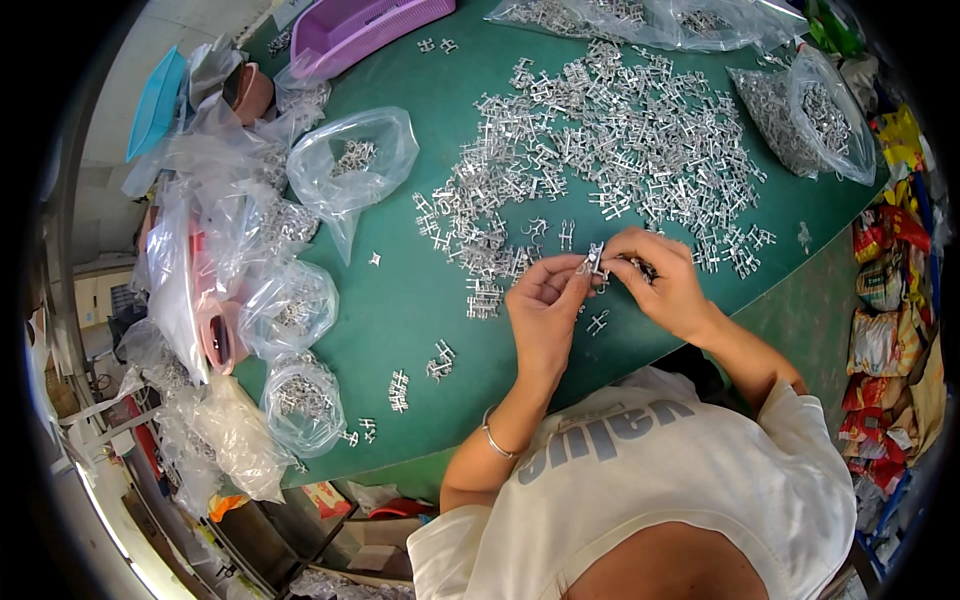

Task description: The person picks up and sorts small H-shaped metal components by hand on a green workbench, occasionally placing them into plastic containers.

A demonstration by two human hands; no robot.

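Above the near part of the green table [400,270], my left hand [545,305] pinches a small silver metal clip [594,258] between thumb and fingers. My right hand [665,285] meets it from the other side, its fingers curled and their tips at the clip. More small metal bits [645,268] show in the curl of the right hand, too small to name. A loose metal piece [598,322] lies just below the hands, and a pair of prongs [567,235] lies just beyond them. A wide heap of similar silver pieces [640,130] spreads across the table past both hands.
Clear plastic bags of metal parts [303,395] line the left edge, beside a pink container [218,335]. A purple basket [370,30] stands at the far left. Another filled bag [805,120] sits far right. Small clusters [399,390] lie near left. Colourful packets [885,340] hang beyond the right edge.
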